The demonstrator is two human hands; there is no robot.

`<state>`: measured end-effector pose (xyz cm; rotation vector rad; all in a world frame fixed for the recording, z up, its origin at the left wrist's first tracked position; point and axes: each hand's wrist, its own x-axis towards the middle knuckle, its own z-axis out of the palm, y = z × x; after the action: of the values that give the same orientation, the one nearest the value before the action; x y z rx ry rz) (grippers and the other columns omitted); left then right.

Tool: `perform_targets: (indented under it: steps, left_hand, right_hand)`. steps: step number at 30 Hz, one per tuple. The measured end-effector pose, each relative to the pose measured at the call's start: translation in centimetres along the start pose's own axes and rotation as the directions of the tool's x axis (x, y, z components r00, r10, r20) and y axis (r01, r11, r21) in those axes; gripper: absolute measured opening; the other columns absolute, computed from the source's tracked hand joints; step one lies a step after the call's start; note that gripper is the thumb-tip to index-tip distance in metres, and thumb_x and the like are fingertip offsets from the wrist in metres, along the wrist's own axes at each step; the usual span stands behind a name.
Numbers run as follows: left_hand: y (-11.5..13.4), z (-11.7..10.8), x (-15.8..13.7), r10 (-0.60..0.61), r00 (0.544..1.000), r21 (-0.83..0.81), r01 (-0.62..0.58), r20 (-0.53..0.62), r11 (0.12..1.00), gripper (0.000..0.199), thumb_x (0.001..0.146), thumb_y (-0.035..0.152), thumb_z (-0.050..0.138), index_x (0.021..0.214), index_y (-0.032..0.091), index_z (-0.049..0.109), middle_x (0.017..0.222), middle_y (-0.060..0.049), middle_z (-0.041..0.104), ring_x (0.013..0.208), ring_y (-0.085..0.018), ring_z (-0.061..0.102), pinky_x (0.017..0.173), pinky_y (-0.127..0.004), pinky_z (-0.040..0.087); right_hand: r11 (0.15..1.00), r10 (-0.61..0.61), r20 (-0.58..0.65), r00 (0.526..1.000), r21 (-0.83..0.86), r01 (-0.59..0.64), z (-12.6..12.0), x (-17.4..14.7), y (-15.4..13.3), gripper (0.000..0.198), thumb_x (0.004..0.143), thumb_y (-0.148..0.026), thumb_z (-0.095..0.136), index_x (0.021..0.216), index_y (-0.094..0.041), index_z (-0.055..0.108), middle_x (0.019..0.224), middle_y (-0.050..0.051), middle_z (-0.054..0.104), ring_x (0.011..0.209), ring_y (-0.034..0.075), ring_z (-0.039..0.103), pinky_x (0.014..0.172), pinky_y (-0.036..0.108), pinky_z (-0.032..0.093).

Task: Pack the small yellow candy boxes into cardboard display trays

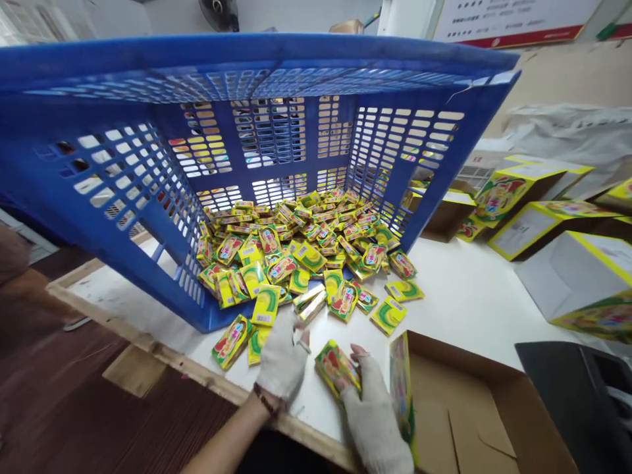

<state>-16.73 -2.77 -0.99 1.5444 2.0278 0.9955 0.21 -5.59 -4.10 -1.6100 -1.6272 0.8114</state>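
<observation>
My left hand (284,361), in a white fingerless glove, is at the front of a pile of small yellow-and-green printed boxes (281,266). Its thumb stands apart from the fingers, and the fingertips are close to a pair of boxes standing on edge (311,303). My right hand (372,411), gloved the same way, has its fingers and thumb around a small stack of the printed boxes (337,368) just above the white tabletop. The pile spills out of a large blue plastic crate (291,56) tipped on its side.
An open brown carton (459,408) stands right of my right hand. Larger printed cartons (528,217) are at the right, and a black device (563,388) is behind the open carton. The table's wooden edge (162,352) runs along the front. Another person's arm (29,289) shows at far left.
</observation>
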Motion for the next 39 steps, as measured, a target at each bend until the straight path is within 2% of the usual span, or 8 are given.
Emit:
perform_targets:
  steps: [8, 13, 18, 23, 27, 30, 35, 39]
  left_hand:
    - [-2.1, -0.6, 1.2, 0.183, 0.977, 0.002, -0.185, 0.114, 0.983, 0.026, 0.077, 0.016, 0.052, 0.099, 0.021, 0.065, 0.097, -0.005, 0.069, 0.095, -0.02, 0.064, 0.088, -0.032, 0.051]
    - [-2.6, -3.2, -1.6, 0.37, 0.894, 0.059, -0.396, 0.252, 0.916, 0.02, 0.083, 0.026, 0.053, 0.097, 0.023, 0.067, 0.095, -0.005, 0.067, 0.092, -0.019, 0.064, 0.086, -0.03, 0.051]
    - [-1.2, -5.6, 3.2, 0.105, 0.99, 0.531, -0.041, -0.091, 0.847, 0.047, 0.075, 0.031, 0.066, 0.117, 0.015, 0.059, 0.117, -0.017, 0.059, 0.113, -0.034, 0.056, 0.096, -0.046, 0.045]
    - [-1.7, -5.6, 4.4, 0.04, 0.99, 0.385, 0.014, -0.132, 0.923, 0.058, 0.076, 0.024, 0.061, 0.132, 0.015, 0.051, 0.131, -0.017, 0.056, 0.128, -0.032, 0.049, 0.107, -0.045, 0.039]
    - [-1.5, -4.0, 0.0, 0.055, 0.992, -0.257, -0.023, 0.116, 0.966, 0.049, 0.09, 0.043, 0.043, 0.132, 0.018, 0.053, 0.131, -0.011, 0.06, 0.123, -0.026, 0.054, 0.105, -0.04, 0.043]
    - [-0.8, -2.1, -2.1, 0.169, 0.888, -0.485, 0.067, 0.427, 0.872, 0.047, 0.093, 0.05, 0.04, 0.119, 0.018, 0.063, 0.114, -0.01, 0.068, 0.106, -0.025, 0.062, 0.096, -0.038, 0.049]
    - [-0.6, -0.1, 1.4, 0.187, 0.972, -0.085, -0.177, 0.143, 0.981, 0.03, 0.086, 0.032, 0.054, 0.112, 0.021, 0.064, 0.113, -0.009, 0.063, 0.11, -0.026, 0.057, 0.1, -0.042, 0.044]
    - [-1.2, 0.1, 4.8, 0.196, 0.964, 0.138, -0.222, 0.182, 0.965, 0.057, 0.064, 0.017, 0.071, 0.12, 0.021, 0.06, 0.12, -0.012, 0.06, 0.118, -0.032, 0.053, 0.106, -0.049, 0.039]
  right_hand:
    - [0.748, -0.562, 0.074, 0.824, -0.378, 0.545, 0.4, -1.1, 2.7, 0.043, 0.064, -0.003, 0.051, 0.1, -0.023, 0.066, 0.134, 0.012, 0.057, 0.126, 0.032, 0.05, 0.102, 0.049, 0.042]
    - [0.7, -0.559, 0.271, 0.784, -0.353, 0.621, -0.2, -0.6, 0.4, 0.05, 0.062, -0.006, 0.057, 0.109, -0.023, 0.063, 0.135, 0.01, 0.057, 0.128, 0.034, 0.047, 0.105, 0.052, 0.038]
    - [0.855, -0.342, 0.316, 0.885, -0.287, 0.433, -0.1, 0.1, -1.6, 0.062, 0.062, -0.005, 0.057, 0.122, -0.021, 0.061, 0.12, 0.013, 0.064, 0.105, 0.029, 0.061, 0.091, 0.041, 0.05]
    - [0.997, 0.025, 0.28, 0.96, 0.063, -0.044, -0.1, -0.3, -2.0, 0.052, 0.064, -0.023, 0.069, 0.115, -0.02, 0.06, 0.109, 0.013, 0.068, 0.104, 0.032, 0.062, 0.095, 0.045, 0.047]
    - [0.609, 0.067, 0.399, 0.915, 0.71, -0.354, -0.2, -1.2, -2.9, 0.057, 0.072, -0.055, 0.067, 0.117, -0.021, 0.054, 0.111, 0.013, 0.069, 0.096, 0.03, 0.066, 0.087, 0.044, 0.052]
    - [0.431, 0.08, 0.39, 0.917, 0.816, -0.384, -0.3, -1.3, -3.6, 0.059, 0.071, -0.059, 0.069, 0.113, -0.021, 0.053, 0.111, 0.012, 0.069, 0.096, 0.03, 0.067, 0.087, 0.043, 0.052]
    - [0.926, 0.136, 0.205, 0.969, 0.321, -0.198, -1.3, -1.3, -3.6, 0.056, 0.067, -0.049, 0.072, 0.112, -0.021, 0.055, 0.103, 0.011, 0.069, 0.095, 0.031, 0.066, 0.084, 0.044, 0.053]
    - [0.984, -0.093, 0.141, 0.986, -0.136, 0.112, -1.0, -1.1, -2.9, 0.047, 0.066, -0.031, 0.068, 0.112, -0.02, 0.062, 0.103, 0.015, 0.069, 0.099, 0.037, 0.063, 0.092, 0.052, 0.047]
